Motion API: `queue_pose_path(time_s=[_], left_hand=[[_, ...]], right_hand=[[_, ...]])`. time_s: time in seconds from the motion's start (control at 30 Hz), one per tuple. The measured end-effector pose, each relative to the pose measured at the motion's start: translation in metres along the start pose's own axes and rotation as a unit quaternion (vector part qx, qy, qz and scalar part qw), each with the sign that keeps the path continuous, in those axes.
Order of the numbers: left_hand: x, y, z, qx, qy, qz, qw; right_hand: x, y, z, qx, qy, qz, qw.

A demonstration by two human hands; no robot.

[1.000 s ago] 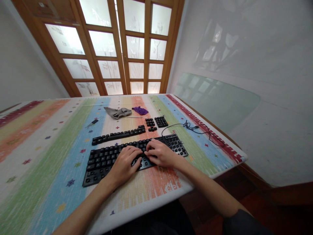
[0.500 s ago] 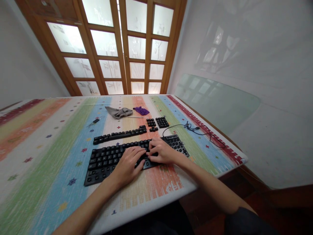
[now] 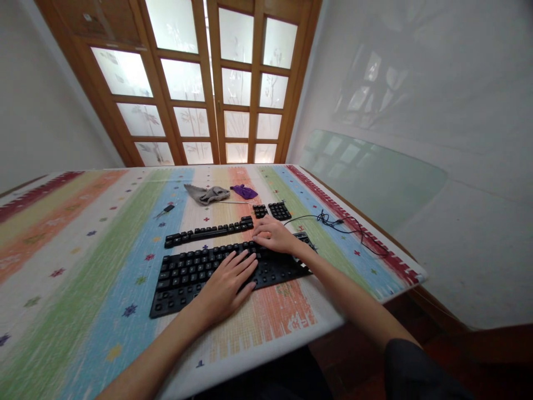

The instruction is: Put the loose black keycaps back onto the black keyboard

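Black keyboard point(image 3: 181, 280) lay near the front edge of the table, taken as clock centre, 12 o'clock away from the person. Keycaps were seated across its 9 to 11 o'clock portion; the near row and the visible part of the 3 o'clock end showed bare key mounts.

Left hand point(image 3: 231, 280): palm down over the keyboard's 6 o'clock side, flat and fairly wide, fingers extended with slight gaps, pointing toward 1 o'clock. No object seen in it.

Right hand point(image 3: 273, 233): over the 1 o'clock side, fingers bent and bunched narrow, tips toward 10 o'clock. Could not tell whether a small part was pinched beneath them, or whether the tips touched the keyboard.

Surroundings: a long row of loose keycaps point(image 3: 208, 233) lay just beyond the keyboard at 11 to 12 o'clock. Two keycap clusters, a smaller one point(image 3: 260, 210) and a larger one point(image 3: 280, 210), sat side by side at 1 o'clock. Black cable point(image 3: 328, 219) lay tangled at 2 o'clock. Grey cloth point(image 3: 208, 194) was crumpled near 11:30, purple cloth point(image 3: 245, 192) just beside it at 12. Small black item point(image 3: 169, 208) rested at 10:30. Striped tablecloth point(image 3: 100, 289) lay under everything.
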State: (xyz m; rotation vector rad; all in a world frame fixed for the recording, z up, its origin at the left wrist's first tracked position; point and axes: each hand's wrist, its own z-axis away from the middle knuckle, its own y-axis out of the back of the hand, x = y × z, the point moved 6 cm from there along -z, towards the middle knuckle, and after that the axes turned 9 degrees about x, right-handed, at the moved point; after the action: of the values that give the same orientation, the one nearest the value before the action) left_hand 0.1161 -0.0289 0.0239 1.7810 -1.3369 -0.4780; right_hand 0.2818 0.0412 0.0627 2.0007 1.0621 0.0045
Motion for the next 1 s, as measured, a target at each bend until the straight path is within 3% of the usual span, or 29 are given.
queue_pose_path(time_s=[0.2, 0.43, 0.73, 1.0], left_hand=[[0.002, -0.002, 0.000, -0.033, -0.010, -0.031, 0.999], [0.002, -0.002, 0.001, -0.032, -0.014, -0.048, 0.998], [0.004, -0.001, 0.001, -0.034, -0.026, -0.064, 0.997], [0.004, -0.001, 0.001, -0.029, -0.032, -0.067, 0.997]], right_hand=[[0.040, -0.021, -0.035, -0.057, -0.066, 0.126, 0.988], [0.059, -0.041, -0.058, -0.088, -0.112, 0.173, 0.975], [0.067, -0.054, -0.064, -0.116, -0.144, 0.183, 0.966], [0.058, -0.042, -0.069, -0.059, -0.133, 0.155, 0.977]])
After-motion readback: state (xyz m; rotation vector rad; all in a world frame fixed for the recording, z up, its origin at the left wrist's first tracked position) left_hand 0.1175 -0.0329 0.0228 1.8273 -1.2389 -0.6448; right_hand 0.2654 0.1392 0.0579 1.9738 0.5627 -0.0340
